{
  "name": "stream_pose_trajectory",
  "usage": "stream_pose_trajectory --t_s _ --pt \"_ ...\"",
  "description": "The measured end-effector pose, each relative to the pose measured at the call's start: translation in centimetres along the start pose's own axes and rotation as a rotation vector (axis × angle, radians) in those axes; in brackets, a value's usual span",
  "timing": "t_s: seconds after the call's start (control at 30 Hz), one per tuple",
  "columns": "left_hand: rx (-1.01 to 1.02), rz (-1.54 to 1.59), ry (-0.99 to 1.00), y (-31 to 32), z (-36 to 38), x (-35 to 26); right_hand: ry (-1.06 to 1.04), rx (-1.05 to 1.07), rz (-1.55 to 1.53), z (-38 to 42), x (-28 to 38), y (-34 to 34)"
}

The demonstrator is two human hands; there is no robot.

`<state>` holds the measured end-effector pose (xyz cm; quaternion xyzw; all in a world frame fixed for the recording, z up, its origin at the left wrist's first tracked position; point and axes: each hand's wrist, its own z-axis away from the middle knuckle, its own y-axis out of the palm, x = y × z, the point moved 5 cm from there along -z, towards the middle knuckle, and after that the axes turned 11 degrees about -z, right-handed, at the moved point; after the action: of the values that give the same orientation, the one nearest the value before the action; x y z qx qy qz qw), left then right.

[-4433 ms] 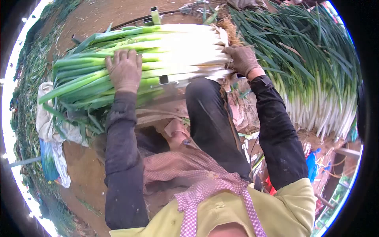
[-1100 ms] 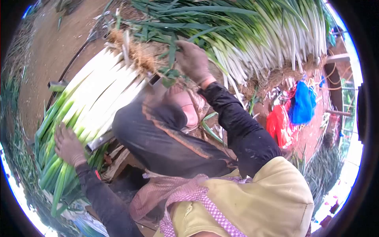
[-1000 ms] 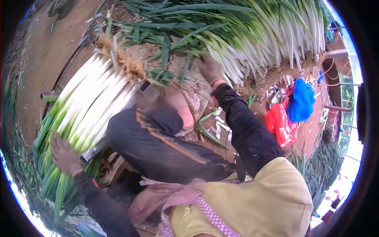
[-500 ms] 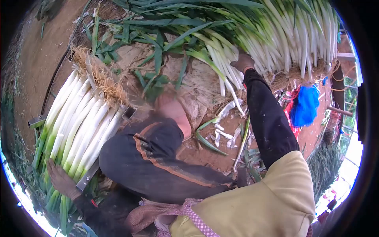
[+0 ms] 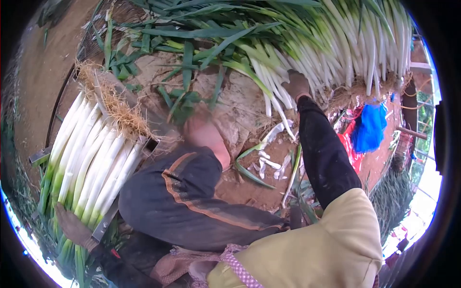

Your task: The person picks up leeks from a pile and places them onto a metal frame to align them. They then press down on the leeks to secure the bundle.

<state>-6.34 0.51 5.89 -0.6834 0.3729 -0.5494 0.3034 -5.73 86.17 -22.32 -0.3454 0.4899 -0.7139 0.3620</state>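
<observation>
My left hand [image 5: 74, 228], in a dark glove, lies over the green part of a bundle of long green onions [image 5: 91, 158] at the left, fingers stretched out across the stalks. That bundle sits in a metal frame [image 5: 106, 222], its roots [image 5: 115, 103] pointing away from me. With my right arm extended, my right hand [image 5: 296, 85], also dark-gloved, is closed around white stalks at the near-left edge of a large pile of green onions [image 5: 345, 53]. Its fingertips are partly lost among the stalks.
My bent leg [image 5: 192, 192] lies between the bundle and the pile. Cut green leaves [image 5: 187, 103] and peeled white scraps [image 5: 269, 161] litter the ground. A blue plastic bag [image 5: 370, 127] lies below the pile's roots, beside red plastic [image 5: 346, 144]. A dark hose [image 5: 60, 103] runs at the left.
The whole view has shifted slightly. My left hand has slid a little down the stalks. My right hand stays at the pile's edge, with its fingers a bit differently placed.
</observation>
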Motion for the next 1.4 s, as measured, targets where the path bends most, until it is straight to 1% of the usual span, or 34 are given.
stream_pose_trajectory --t_s 0.03,0.13,0.23,0.27,0.3,0.33,0.37,0.4,0.47,0.5,0.53,0.6,0.67,0.7,0.8,0.87,0.93,1.0,1.03,1.13,1.17,1.27,1.37,1.4 --pt "-0.002 -0.005 -0.003 -0.1 0.1 0.1 -0.056 -0.01 -0.033 -0.3 0.1 -0.5" --pt "-0.014 0.001 -0.007 -0.3 0.3 -0.2 -0.107 -0.034 -0.053 0.8 1.5 -3.1" --pt "-0.033 0.005 0.002 0.0 0.3 -0.2 -0.051 -0.023 -0.21 4.2 5.6 -7.0" --pt "-0.035 0.003 0.006 0.1 0.2 -0.1 -0.014 -0.015 -0.269 5.0 6.2 -7.2" --pt "-0.038 0.007 0.009 0.1 0.1 0.0 0.028 -0.017 -0.329 5.0 5.8 -6.0" --pt "-0.045 0.019 0.024 0.4 0.0 -0.1 -0.003 -0.011 -0.284 4.4 5.2 -3.9" --pt "-0.058 0.024 0.028 0.7 0.0 0.0 -0.029 0.025 -0.279 3.0 4.1 -1.1" --pt "-0.06 0.018 0.037 0.6 0.2 0.5 -0.055 0.077 -0.275 3.0 5.5 -0.9" --pt "-0.06 -0.063 0.042 0.6 0.3 0.7 -0.076 0.208 -0.371 3.2 7.6 -0.5" --pt "-0.056 -0.094 0.046 0.7 0.5 0.4 -0.082 0.272 -0.409 4.2 9.8 -2.4" --pt "-0.048 -0.09 0.023 0.6 0.6 -0.1 -0.113 0.305 -0.721 5.7 11.7 -4.8" --pt "-0.031 -0.084 -0.003 0.0 0.5 -0.5 -0.028 0.36 -0.93 7.0 13.0 -5.1" --pt "-0.043 -0.08 0.002 0.2 0.5 -0.4 -0.103 0.24 -0.63 7.0 12.3 -2.7" --pt "-0.047 -0.086 0.006 0.2 0.5 -0.3 -0.117 0.296 -0.227 6.7 12.5 -1.5" --pt "-0.075 -0.044 0.054 0.3 0.7 0.2 -0.212 0.001 -0.14 6.0 11.5 -1.9" --pt "-0.069 -0.04 0.054 -0.4 0.7 -0.2 -0.136 -0.147 -0.395 3.7 9.0 -1.8" --pt "-0.074 -0.017 0.035 -0.6 0.4 -1.0 0.093 -0.089 -0.248 0.7 7.2 -2.7" --pt "-0.062 -0.008 0.012 -0.7 0.5 -0.7 0.018 -0.203 -0.078 -1.9 5.2 -2.3" --pt "-0.066 -0.005 0.024 -0.8 0.7 -0.7 0.077 -0.082 0.021 -3.2 4.4 -2.2" --pt "-0.078 0.002 0.042 -1.2 0.7 -1.0 -0.018 -0.016 0.066 -4.6 4.2 -1.5" --pt "-0.08 0.006 0.041 -1.3 0.6 -1.2 0.091 0.048 0.018 -5.1 3.8 -1.1" --pt "-0.08 0.014 0.021 -2.0 0.5 -1.8 0.167 0.171 -0.029 -6.7 3.7 -0.9" --pt "-0.072 0.021 0.029 -1.2 0.6 -1.0 0.163 0.376 0.013 -5.7 6.8 -3.3" --pt "-0.077 0.023 0.029 -0.9 0.6 -0.8 0.134 0.328 -0.028 -5.7 6.7 -3.2"
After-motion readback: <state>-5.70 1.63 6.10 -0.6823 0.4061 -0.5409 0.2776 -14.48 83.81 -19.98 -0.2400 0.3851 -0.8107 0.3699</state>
